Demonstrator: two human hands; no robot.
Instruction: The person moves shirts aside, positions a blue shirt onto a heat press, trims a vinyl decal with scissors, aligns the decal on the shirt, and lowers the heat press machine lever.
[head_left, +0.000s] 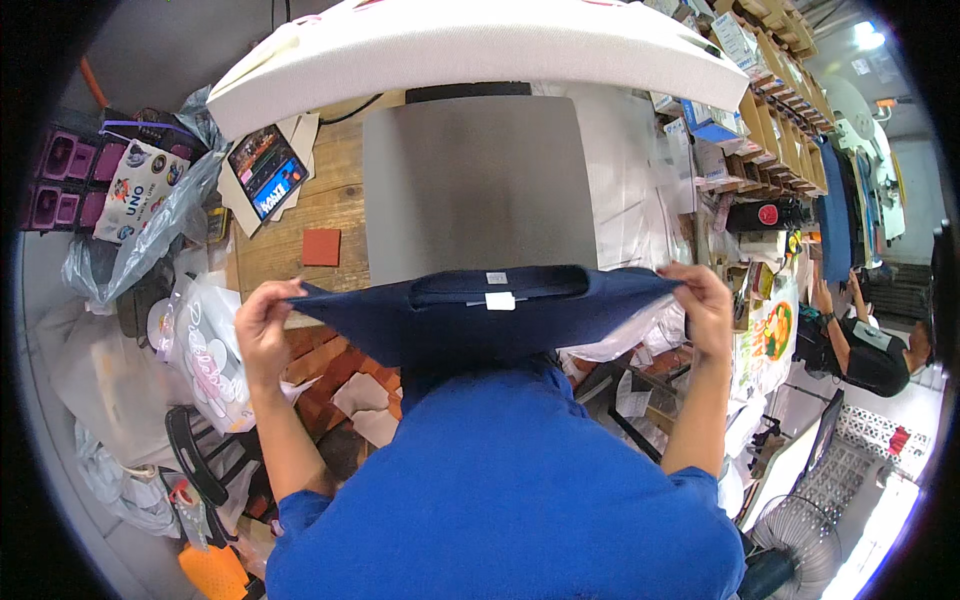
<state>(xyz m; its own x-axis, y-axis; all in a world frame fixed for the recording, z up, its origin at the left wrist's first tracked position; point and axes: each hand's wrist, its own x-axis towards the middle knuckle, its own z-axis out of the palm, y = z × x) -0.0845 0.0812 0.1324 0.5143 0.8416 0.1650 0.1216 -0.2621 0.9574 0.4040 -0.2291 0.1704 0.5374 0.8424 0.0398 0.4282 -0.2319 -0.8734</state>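
Observation:
A navy blue T-shirt (480, 330) is stretched between my hands by its shoulders, its neckline and white labels facing up. My left hand (268, 319) pinches the shoulder at the left, and my right hand (701, 304) pinches the shoulder at the right. Just beyond the shirt lies a flat grey platen (480, 187) on a wooden table (337, 180). The shirt's collar is near the platen's close edge. Above the far end of the platen is a large white padded or cloth-covered piece (480, 45). The lower part of the shirt is hidden.
Left of the platen are a red square piece (321, 247) and a tablet or printed card (268, 172). Clear plastic sheeting (637, 172) lies right of it. Plastic bags (210, 345) crowd the left, cardboard shelving (780, 135) the right. Another person (870, 352) works at far right.

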